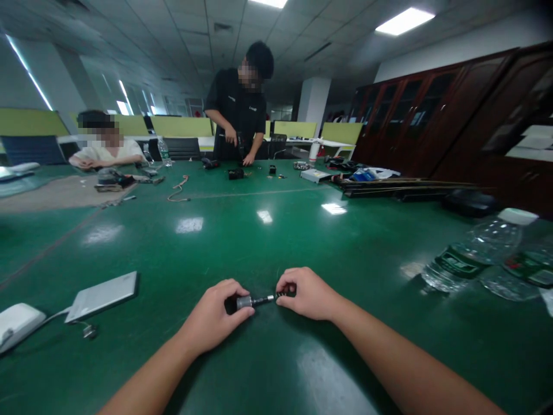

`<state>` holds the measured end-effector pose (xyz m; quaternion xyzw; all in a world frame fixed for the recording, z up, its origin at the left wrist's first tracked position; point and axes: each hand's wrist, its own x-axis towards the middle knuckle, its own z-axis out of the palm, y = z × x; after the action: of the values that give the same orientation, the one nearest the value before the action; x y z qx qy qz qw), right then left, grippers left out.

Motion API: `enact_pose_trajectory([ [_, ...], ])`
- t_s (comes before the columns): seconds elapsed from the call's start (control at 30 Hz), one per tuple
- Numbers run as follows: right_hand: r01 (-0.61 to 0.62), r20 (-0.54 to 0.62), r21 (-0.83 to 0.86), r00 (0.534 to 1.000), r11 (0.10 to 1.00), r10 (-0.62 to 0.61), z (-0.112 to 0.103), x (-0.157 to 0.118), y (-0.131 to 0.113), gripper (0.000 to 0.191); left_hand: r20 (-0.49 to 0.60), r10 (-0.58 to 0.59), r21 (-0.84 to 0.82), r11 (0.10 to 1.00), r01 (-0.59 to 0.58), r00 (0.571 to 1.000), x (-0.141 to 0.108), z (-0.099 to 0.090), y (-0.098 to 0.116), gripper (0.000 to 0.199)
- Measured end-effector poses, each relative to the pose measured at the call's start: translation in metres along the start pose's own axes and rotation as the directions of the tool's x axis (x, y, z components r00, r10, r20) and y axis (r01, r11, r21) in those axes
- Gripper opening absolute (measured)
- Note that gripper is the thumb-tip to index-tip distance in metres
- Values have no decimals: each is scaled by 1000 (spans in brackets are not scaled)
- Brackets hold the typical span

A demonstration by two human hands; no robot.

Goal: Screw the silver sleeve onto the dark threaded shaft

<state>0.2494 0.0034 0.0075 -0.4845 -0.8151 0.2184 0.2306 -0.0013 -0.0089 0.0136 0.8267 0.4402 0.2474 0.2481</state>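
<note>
My left hand is closed, thumb and fingers around a short grey cylinder with a thin dark shaft and a silver tip; it looks like a tool or motor part, though its exact kind is unclear. That silver tip points right, towards my right hand. Between the curled fingers and thumb of my right hand sits a small dark piece with light ridges, perhaps coiled; the fingers partly hide it. The tip and the small piece are very close together, and I cannot tell whether they touch. Both hands are low over the green table.
Two water bottles are on the right. At the left lie a silver slab with a cable and a white device. Across the table, one person stands holding a drill; another sits. Dark strips lie far right.
</note>
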Motion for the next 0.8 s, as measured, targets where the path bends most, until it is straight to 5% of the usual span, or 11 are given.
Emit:
enact_pose_trajectory([
  [0.37, 89, 69, 42, 993, 995, -92, 0, -1, -9, 10, -7, 5, -11, 1000, -5, 1000, 0, 0, 2, 16],
  [0.6, 112, -44, 63, 993, 992, -109, 28, 4, -21, 12, 51, 56, -99, 994, -51, 997, 1, -2, 6, 17],
  [0.8, 164, -29, 61, 986, 985, -162, 29, 2, -21, 9, 62, -18, -71, 997, 22, 998, 2, -1, 10, 14],
])
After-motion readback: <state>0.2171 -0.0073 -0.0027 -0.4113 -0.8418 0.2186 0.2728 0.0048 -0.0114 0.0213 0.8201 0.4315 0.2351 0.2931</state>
